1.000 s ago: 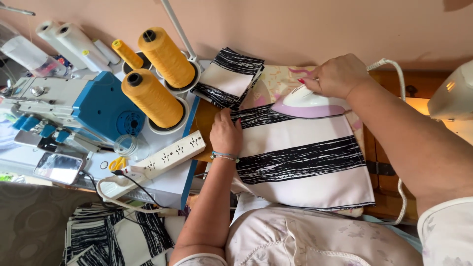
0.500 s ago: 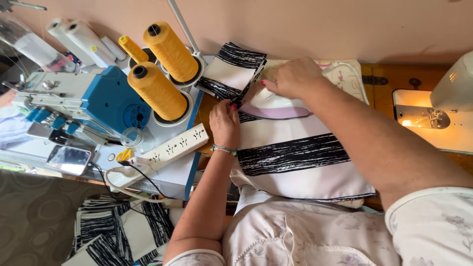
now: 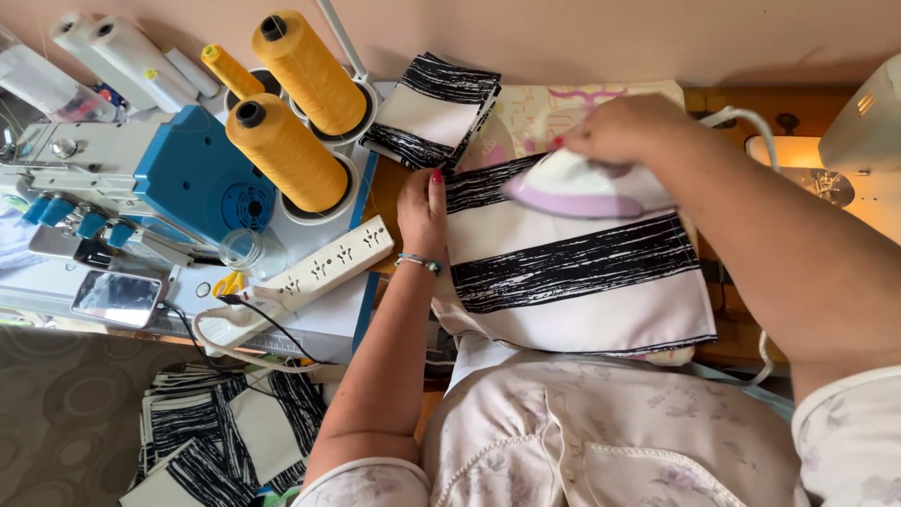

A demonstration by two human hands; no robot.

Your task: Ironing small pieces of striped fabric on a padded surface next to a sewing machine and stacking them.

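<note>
Right hand (image 3: 619, 127) is wrapped over the handle of a white and lilac iron (image 3: 577, 185), fingers closed around it, and it now has the iron down on the striped fabric piece (image 3: 582, 272); half a second ago that hand was only pressing at the upper edge of the cloth with the iron just coming under it, so the pressing stroke seems to have begun. Left hand (image 3: 422, 211) lies flat and open, fingers stretched toward the wall, pinning the cloth's left edge just beside a white power strip (image 3: 314, 277); it has hardly moved. Blurred though it is, the iron appears to lie with its long axis across the cloth, roughly parallel to the black stripes, its narrow tip pointing left toward the flat hand. Beyond the cloth's top left corner sits a folded stack of the same fabric (image 3: 434, 108), near three yellow thread cones (image 3: 286, 150) on a blue and white overlock machine (image 3: 178, 183).
</note>
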